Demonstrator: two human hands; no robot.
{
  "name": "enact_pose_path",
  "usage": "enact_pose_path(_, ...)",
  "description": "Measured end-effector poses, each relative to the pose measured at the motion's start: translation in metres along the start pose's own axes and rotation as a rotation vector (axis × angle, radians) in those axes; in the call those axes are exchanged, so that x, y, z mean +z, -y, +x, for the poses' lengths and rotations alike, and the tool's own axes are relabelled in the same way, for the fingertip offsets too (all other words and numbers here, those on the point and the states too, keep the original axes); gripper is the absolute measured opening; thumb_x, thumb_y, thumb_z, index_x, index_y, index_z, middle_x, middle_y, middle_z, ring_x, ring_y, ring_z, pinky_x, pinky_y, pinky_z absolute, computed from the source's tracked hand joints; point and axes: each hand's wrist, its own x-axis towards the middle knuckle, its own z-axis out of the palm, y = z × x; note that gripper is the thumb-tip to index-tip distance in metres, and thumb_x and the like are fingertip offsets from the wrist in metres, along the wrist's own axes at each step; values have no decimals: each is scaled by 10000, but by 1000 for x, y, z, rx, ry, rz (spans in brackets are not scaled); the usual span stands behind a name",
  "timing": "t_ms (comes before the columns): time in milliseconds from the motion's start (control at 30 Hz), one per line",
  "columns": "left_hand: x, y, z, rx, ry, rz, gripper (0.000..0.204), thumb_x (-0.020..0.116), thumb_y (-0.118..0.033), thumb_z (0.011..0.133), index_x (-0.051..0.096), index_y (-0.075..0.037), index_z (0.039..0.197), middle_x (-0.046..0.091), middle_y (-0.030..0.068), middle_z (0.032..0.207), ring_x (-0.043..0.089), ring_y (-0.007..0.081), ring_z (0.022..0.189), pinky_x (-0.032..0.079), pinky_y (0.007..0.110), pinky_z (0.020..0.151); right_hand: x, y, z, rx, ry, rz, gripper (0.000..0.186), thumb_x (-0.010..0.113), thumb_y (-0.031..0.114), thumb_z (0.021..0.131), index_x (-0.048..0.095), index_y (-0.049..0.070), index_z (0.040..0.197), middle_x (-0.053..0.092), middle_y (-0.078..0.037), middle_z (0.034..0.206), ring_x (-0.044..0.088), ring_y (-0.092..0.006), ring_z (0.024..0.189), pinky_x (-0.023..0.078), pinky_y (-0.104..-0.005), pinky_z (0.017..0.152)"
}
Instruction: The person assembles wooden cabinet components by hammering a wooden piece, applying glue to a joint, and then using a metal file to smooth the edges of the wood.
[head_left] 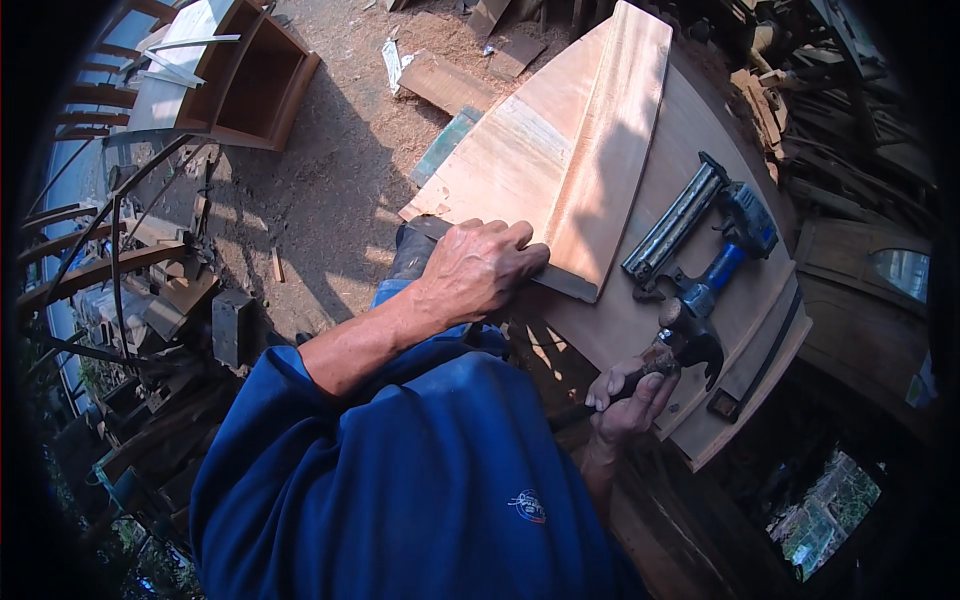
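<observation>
Pale wooden panels (520,150) lie before me, with a raised board (610,150) running lengthwise on top. My left hand (485,262) is closed over a dark flat strip (565,280) along their near edge; whether it is separate or the shaded edge itself, I cannot tell. Lower right, my right hand (632,402) grips a claw hammer (690,340) close below its head, the claw turned to the right. Just beyond the hammer, a nail gun (735,230) with a blue and black body and a long metal magazine rests on the wood.
A wooden cabinet (235,85) with thin white strips on it stands at the far left. Offcuts (445,82) and sawdust lie on the ground beyond the panels. Stacked scrap wood (850,170) fills the right side. A dark block (232,327) and more timber sit at the left.
</observation>
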Motion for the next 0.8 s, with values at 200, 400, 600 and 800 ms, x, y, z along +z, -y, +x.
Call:
enact_pose_path(200, -19, -9, -1, -24, 117, -36, 126, 602, -238, 881, 615, -121, 926, 555, 93, 848, 634, 298, 791, 504, 448, 699, -7, -3, 0, -2, 40, -111, 477, 413, 373, 1066, 356, 4, 1364, 461, -62, 670, 382, -104, 420, 379, -241, 363)
enact_pose_path(400, -25, -8, -14, 2, 53, 21, 173, 627, -222, 841, 617, -110, 972, 535, 96, 867, 609, 295, 796, 487, 425, 718, -23, 16, 10, -66, -39, -79, 490, 394, 390, 1066, 352, 21, 1386, 465, -70, 652, 386, -111, 408, 382, -243, 364)
enact_pose_path(600, -62, 42, -30, -445, 128, 178, 292, 736, -287, 830, 667, -81, 1025, 603, 103, 965, 663, 342, 871, 526, 444, 725, -21, 14, 9, -61, 24, -82, 489, 429, 378, 1059, 349, 21, 1384, 464, -53, 679, 374, -95, 421, 385, -230, 371)
enact_pose_path(800, -55, 59, -27, -396, 149, 271, 193, 660, -201, 892, 638, -31, 982, 595, 141, 945, 649, 357, 860, 520, 463, 710, -13, 14, 16, -80, 105, -6, 463, 514, 323, 1041, 375, 30, 1371, 452, -35, 700, 362, -71, 434, 385, -220, 376)
